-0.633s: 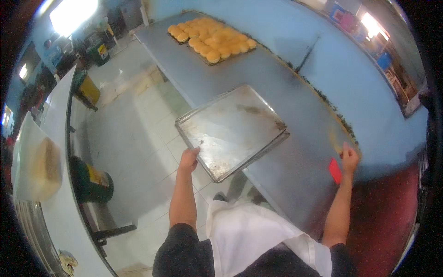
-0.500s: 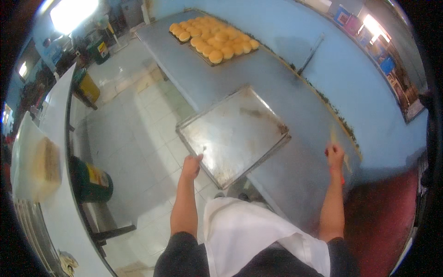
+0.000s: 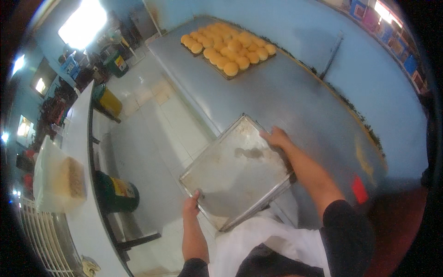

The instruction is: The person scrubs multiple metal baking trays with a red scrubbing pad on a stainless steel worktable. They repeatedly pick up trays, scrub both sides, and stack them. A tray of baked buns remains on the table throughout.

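Note:
A rectangular metal baking tray [image 3: 226, 177], stained and worn, is held tilted in front of my apron; doubled rims along its near right side look like another tray beneath. My left hand [image 3: 191, 206] grips its left edge, thumb over the rim. On the far right edge, my right hand [image 3: 277, 137] is closed, its underside fingers hidden. A red object [image 3: 360, 189] lies on the grey table [image 3: 295, 101] beside my right arm, with a yellowish streak [image 3: 364, 161] just beyond; I cannot make out their kinds.
Round golden buns [image 3: 230, 48] fill trays at the table's far end, against the blue wall [image 3: 277, 23]. To the left runs a white counter [image 3: 78, 152] with a clear plastic bin [image 3: 60, 180]. A dark green bucket [image 3: 117, 194] and a yellow bin [image 3: 108, 101] stand by it.
My right hand has left the table's right side, let go of the red-and-yellowish thing, and taken the tray's right edge. The tray has come nearer my body; my view has shifted.

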Motion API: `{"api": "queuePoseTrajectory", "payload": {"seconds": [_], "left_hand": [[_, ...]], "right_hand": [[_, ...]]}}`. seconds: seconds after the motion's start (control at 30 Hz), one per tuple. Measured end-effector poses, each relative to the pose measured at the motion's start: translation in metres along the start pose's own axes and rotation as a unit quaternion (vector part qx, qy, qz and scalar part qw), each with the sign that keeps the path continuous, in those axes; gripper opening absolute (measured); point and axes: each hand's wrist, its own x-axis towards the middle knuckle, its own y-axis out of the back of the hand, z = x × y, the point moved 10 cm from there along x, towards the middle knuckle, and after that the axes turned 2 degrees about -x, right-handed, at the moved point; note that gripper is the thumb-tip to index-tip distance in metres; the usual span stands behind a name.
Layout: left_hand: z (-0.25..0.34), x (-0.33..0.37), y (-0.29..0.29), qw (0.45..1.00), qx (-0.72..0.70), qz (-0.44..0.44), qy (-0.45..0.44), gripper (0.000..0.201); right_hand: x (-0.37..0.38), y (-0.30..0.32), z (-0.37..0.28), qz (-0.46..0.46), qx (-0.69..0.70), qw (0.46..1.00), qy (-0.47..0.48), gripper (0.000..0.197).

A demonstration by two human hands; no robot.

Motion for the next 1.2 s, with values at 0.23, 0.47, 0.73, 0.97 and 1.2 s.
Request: {"api": "queuePoseTrajectory", "payload": {"seconds": [0.23,0.47,0.73,0.97,1.2], "left_hand": [[0.043,-0.037,-0.039,0.986,0.051,0.013,-0.159,0.041],[0.156,-0.158,-0.14,0.886,0.052,-0.08,-0.453,0.054],[0.126,-0.229,-0.185,0.778,0.191,-0.17,-0.574,0.072],[0.115,-0.185,-0.182,0.823,0.143,-0.194,-0.514,0.066],[0.116,-0.178,-0.167,0.786,0.17,-0.101,-0.586,0.04]], "right_hand": [[-0.039,0.031,-0.025,-0.05,0.086,0.995,-0.018,0.091],[-0.099,0.147,0.024,0.116,0.387,0.894,0.191,0.08],[-0.126,0.106,0.141,0.135,0.497,0.848,0.124,0.065],[-0.103,0.095,0.183,0.202,0.464,0.841,0.191,0.05],[-0.099,0.081,0.182,0.244,0.551,0.774,0.195,0.059]]}}
